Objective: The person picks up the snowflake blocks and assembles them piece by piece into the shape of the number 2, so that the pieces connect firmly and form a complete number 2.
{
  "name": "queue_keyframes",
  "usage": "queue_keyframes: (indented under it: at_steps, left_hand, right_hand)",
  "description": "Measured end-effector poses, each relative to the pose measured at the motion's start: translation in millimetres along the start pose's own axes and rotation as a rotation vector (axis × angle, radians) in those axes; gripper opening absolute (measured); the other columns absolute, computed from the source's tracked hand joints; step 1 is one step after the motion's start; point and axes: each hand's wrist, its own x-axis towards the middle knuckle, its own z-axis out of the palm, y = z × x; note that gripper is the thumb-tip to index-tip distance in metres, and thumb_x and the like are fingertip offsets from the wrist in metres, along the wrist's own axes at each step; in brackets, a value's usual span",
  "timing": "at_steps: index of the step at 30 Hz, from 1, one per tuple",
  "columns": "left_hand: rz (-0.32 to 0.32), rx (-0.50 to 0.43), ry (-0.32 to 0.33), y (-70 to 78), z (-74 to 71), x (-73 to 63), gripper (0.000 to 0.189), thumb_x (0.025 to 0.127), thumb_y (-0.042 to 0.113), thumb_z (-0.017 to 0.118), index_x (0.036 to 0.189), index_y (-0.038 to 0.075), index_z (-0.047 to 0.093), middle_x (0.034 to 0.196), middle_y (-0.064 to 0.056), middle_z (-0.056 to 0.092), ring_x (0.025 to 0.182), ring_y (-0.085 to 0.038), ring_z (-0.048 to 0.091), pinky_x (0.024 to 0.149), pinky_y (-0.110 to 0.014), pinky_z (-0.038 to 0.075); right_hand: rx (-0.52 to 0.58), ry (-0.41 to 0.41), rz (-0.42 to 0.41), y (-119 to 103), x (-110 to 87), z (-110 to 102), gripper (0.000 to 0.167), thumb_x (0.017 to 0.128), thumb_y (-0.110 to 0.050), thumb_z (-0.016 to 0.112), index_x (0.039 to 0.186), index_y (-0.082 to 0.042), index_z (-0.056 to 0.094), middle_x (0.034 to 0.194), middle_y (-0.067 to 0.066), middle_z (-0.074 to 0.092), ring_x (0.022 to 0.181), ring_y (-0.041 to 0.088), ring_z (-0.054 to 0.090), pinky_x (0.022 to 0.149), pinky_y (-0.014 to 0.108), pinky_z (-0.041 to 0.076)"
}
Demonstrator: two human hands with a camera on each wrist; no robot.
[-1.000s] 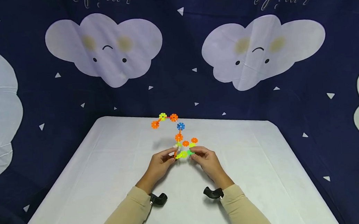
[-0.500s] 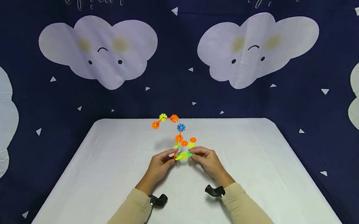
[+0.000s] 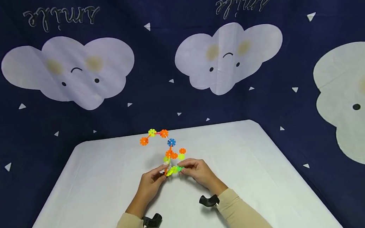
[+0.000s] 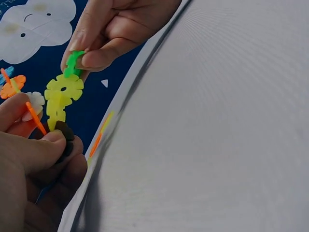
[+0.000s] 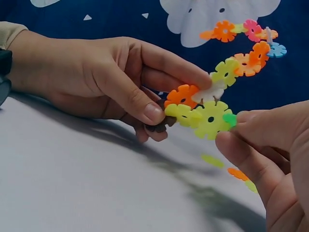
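Note:
A chain of interlocking snowflake discs hangs between both hands, in orange, yellow, blue, white and other colours. My left hand [image 3: 149, 185] pinches a dark brown disc [image 5: 160, 124] at the near end between thumb and fingers, with its index fingertip at a white disc [image 5: 210, 93]. My right hand [image 3: 202, 172] pinches a small green disc [image 4: 73, 64], which joins a yellow disc [image 4: 63, 89]. From the left hand the chain curves up and away past a blue disc [image 3: 171, 142] to an orange disc [image 3: 144, 141] at its far end. The right fingertips partly cover the green disc.
Several loose discs, yellow [image 5: 212, 160] and orange [image 5: 237, 174], lie on the white table [image 3: 95, 190] beyond the hands. A dark blue cloth [image 3: 153, 59] with printed clouds hangs behind the table. Black wrist cameras [image 3: 153, 221] sit at both cuffs.
The head view has swung, so the backdrop, table and hands appear further left and lower. Both hands keep their pinch on the chain's discs.

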Motion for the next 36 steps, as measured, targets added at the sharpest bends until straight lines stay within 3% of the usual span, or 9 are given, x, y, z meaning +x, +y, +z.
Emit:
queue_keyframes:
  at_steps: [9,16,19,23,30,36]
  left_hand:
    - [0.138,0.111,-0.09,0.4,-12.1,4.1,0.044,0.086,-0.016,0.078,0.124,0.008,0.079,0.121,-0.007,0.075,0.082,-0.012,0.065,0.071,-0.028,0.059]
    - [0.098,0.147,-0.152,3.1,-18.6,1.5,0.046,0.086,-0.014,0.079,0.123,0.013,0.08,0.123,-0.004,0.075,0.099,-0.014,0.07,0.081,-0.029,0.061]
    - [0.12,0.148,-0.157,1.4,-14.7,-3.5,0.045,0.085,-0.016,0.079,0.122,0.011,0.08,0.124,-0.004,0.075,0.1,-0.013,0.07,0.081,-0.029,0.061]
    - [0.157,0.135,-0.142,0.4,-6.9,-7.7,0.046,0.084,-0.018,0.078,0.122,0.008,0.08,0.122,-0.003,0.075,0.094,-0.012,0.069,0.079,-0.029,0.062]
    - [0.134,0.086,-0.085,1.1,-1.2,-6.4,0.045,0.086,-0.016,0.078,0.123,0.009,0.079,0.122,-0.001,0.075,0.089,-0.016,0.069,0.077,-0.028,0.061]
    - [0.094,0.008,0.07,-0.4,-5.1,-3.6,0.04,0.087,-0.013,0.079,0.123,0.005,0.079,0.126,-0.012,0.073,0.09,-0.023,0.071,0.076,-0.027,0.06]
  right_hand:
    - [-0.016,-0.053,0.03,1,5.4,2,0.022,0.095,0.007,0.075,0.116,0.009,0.075,0.12,0.024,0.068,0.095,0.022,0.072,0.084,0.033,0.062]
    - [0.015,-0.105,0.015,-1,2.5,5,0.021,0.094,0.01,0.074,0.114,0.015,0.073,0.119,0.026,0.067,0.097,0.021,0.072,0.086,0.033,0.062]
    - [-0.04,-0.146,0.011,-4,-1.6,2,0.019,0.092,0.01,0.075,0.111,0.014,0.074,0.117,0.025,0.069,0.098,0.021,0.071,0.084,0.031,0.062]
    - [-0.121,-0.163,0.008,-5,-8.1,-3,0.016,0.091,0.01,0.076,0.108,0.01,0.077,0.114,0.023,0.071,0.1,0.022,0.071,0.08,0.026,0.062]
    - [-0.034,-0.1,0.04,-3,-9.6,-2,0.021,0.095,0.008,0.073,0.116,0.013,0.072,0.118,0.024,0.07,0.097,0.019,0.072,0.085,0.029,0.061]
    - [0.011,0.0,0.036,-1,-0.1,2,0.032,0.1,0.001,0.071,0.129,0.012,0.066,0.115,0.032,0.068,0.094,0.037,0.072,0.085,0.039,0.063]
